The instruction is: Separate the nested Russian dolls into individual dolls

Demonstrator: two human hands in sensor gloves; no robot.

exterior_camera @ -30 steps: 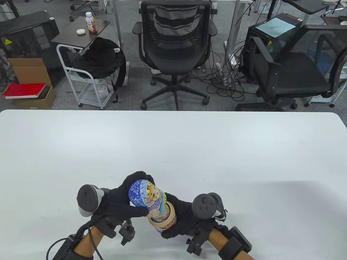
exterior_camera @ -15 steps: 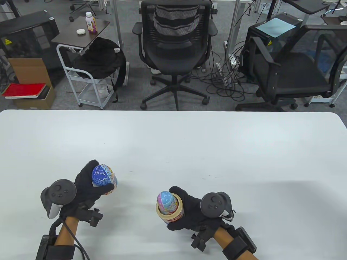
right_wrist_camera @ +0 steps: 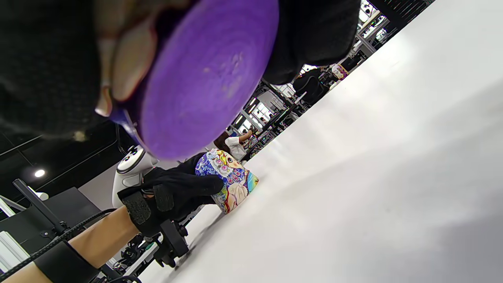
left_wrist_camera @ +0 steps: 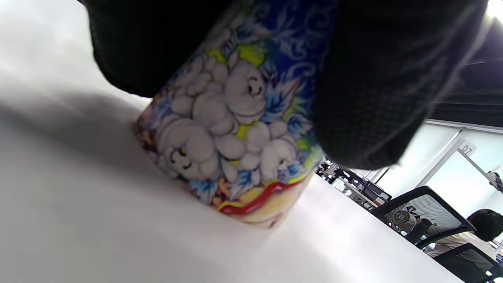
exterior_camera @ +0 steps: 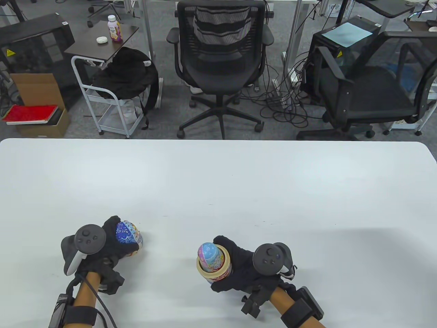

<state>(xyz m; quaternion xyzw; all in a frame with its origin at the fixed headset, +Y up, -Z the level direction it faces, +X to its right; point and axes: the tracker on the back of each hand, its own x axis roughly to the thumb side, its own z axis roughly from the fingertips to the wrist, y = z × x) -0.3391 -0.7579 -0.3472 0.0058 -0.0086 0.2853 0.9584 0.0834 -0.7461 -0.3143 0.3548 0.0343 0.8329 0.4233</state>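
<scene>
My left hand [exterior_camera: 109,244] grips the blue flowered top half of the big doll [exterior_camera: 129,236] and holds it with its open rim down on the white table [exterior_camera: 218,184] at the front left. The left wrist view shows that rim touching the table [left_wrist_camera: 235,157]. My right hand [exterior_camera: 239,270] grips the doll's bottom half [exterior_camera: 214,271] at the front middle, held above the table. A smaller pink and blue doll [exterior_camera: 209,254] stands nested inside it. The right wrist view shows the purple underside of the bottom half [right_wrist_camera: 204,74] and the left hand with the top half [right_wrist_camera: 226,177].
The table's far edge runs across the table view. Beyond it stand two black office chairs [exterior_camera: 218,58], a side table with a bottle [exterior_camera: 113,28], a white cart and floor cables.
A second ago both hands held the closed doll together. The halves came apart; my left hand carried the top half left and lowered it onto the table. My right hand barely moved.
</scene>
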